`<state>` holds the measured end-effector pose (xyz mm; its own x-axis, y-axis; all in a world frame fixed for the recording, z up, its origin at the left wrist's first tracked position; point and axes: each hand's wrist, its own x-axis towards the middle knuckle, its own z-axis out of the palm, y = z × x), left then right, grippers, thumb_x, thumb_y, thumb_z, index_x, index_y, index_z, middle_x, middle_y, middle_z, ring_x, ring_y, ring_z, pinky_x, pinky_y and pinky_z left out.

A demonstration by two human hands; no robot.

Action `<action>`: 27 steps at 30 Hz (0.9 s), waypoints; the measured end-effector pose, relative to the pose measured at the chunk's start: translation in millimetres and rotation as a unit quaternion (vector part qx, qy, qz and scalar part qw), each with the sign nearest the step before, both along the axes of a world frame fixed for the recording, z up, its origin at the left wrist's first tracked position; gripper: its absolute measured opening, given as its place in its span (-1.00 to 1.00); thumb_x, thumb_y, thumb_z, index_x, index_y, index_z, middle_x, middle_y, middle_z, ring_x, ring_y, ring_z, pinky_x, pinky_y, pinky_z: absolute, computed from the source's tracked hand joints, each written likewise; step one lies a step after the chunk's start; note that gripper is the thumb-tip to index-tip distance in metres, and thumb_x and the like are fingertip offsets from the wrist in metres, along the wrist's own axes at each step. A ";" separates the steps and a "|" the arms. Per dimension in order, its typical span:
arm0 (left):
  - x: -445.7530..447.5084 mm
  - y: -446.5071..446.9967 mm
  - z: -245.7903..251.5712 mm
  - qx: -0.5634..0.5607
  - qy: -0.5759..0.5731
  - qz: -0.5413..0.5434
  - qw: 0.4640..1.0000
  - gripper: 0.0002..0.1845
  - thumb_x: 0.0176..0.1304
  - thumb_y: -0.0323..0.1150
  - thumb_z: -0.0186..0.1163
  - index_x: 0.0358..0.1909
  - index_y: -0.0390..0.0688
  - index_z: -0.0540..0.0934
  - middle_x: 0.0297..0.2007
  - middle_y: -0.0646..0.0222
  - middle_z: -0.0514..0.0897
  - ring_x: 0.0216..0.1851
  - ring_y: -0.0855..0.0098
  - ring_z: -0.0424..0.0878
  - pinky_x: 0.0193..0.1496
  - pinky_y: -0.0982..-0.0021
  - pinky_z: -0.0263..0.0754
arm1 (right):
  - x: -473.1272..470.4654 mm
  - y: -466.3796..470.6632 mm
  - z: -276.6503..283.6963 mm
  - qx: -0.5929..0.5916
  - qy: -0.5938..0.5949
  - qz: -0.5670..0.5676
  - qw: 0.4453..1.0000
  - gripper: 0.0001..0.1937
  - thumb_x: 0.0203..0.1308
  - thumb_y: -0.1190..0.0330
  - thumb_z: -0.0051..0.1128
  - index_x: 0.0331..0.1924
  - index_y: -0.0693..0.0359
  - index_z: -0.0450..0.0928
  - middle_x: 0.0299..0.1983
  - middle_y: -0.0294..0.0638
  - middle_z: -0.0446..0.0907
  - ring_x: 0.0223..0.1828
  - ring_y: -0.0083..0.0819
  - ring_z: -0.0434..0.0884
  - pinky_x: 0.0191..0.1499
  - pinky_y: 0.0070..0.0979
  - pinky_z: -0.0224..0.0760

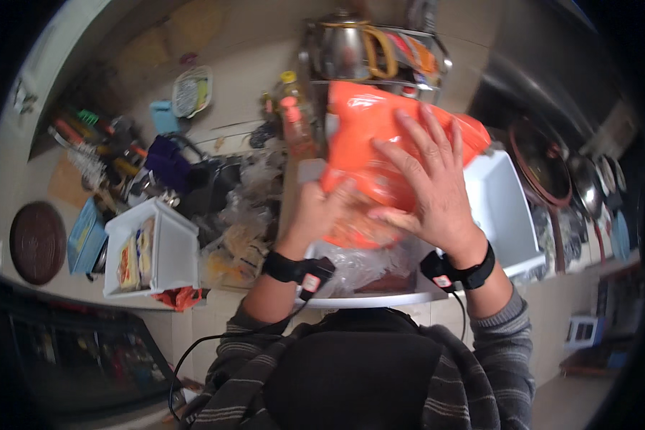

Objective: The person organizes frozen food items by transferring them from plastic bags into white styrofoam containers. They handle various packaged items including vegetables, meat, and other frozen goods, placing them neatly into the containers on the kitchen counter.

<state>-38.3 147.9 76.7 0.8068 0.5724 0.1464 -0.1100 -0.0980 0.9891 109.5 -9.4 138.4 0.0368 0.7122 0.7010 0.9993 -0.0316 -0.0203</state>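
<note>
An orange plastic bag (pixel 363 140) is in front of me, above the counter, its lower part bunched and blurred. My left hand (pixel 318 212) grips the bag's lower left side, thumb over the plastic. Spread across the bag's right side is my right hand (pixel 435 183), fingers apart and touching the surface, thumb pointing left near the lower part. What the bag contains cannot be seen. Below both hands lies crumpled clear plastic (pixel 349 266) at the counter's front edge. To the right of my right hand stands a white plastic bin (pixel 497 199), partly hidden by the bag.
A metal kettle (pixel 344 51) stands on a rack behind the bag. Beside it are a pink-topped bottle (pixel 295 129) and a yellow-capped bottle (pixel 289 80). Leftward are clear bags (pixel 255 188), a white bin (pixel 174 252) with packets, and a brown round lid (pixel 37 242). Pans (pixel 540 161) sit right.
</note>
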 end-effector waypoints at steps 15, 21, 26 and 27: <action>-43.5 -4.2 -0.2 0.294 0.008 0.062 0.954 -0.61 0.08 -0.24 0.36 -0.12 -0.23 0.53 -0.23 0.18 0.63 -0.14 0.19 0.62 -0.07 0.37 0.48 | -20.6 -20.8 -55.6 -0.361 0.661 0.120 0.646 -0.52 0.12 0.45 0.29 0.14 0.31 0.40 -0.05 -0.30 0.59 -0.05 -0.61 0.50 0.06 -0.53 0.39; -131.8 77.8 -43.0 0.121 -0.032 0.302 0.945 -0.73 0.23 -0.40 0.23 -0.06 -0.22 0.51 -0.13 0.40 0.60 -0.06 0.52 0.53 0.06 0.48 0.40 | 9.5 -2.4 -76.8 -0.237 0.686 0.035 0.687 -0.64 0.22 0.45 0.17 0.08 0.37 0.42 -0.11 -0.25 0.60 -0.15 -0.56 0.55 -0.05 -0.54 0.44; -201.4 104.6 -86.8 0.043 0.083 0.420 0.903 -0.79 0.29 -0.33 0.17 -0.09 -0.19 0.54 -0.17 0.42 0.61 -0.11 0.54 0.53 0.01 0.50 0.41 | -6.0 51.1 -137.1 -0.257 0.529 0.105 0.802 -0.52 0.22 0.37 0.14 0.16 0.39 0.30 0.02 -0.07 0.54 0.00 -0.34 0.55 0.05 -0.42 0.41; -207.9 102.7 -93.1 0.033 0.085 0.401 0.912 -0.78 0.29 -0.33 0.18 -0.08 -0.18 0.54 -0.17 0.41 0.61 -0.10 0.53 0.53 0.01 0.49 0.41 | -7.6 64.7 -155.4 -0.287 0.452 0.136 0.834 -0.48 0.20 0.32 0.16 0.18 0.40 0.28 0.04 -0.02 0.53 0.03 -0.28 0.55 0.07 -0.39 0.39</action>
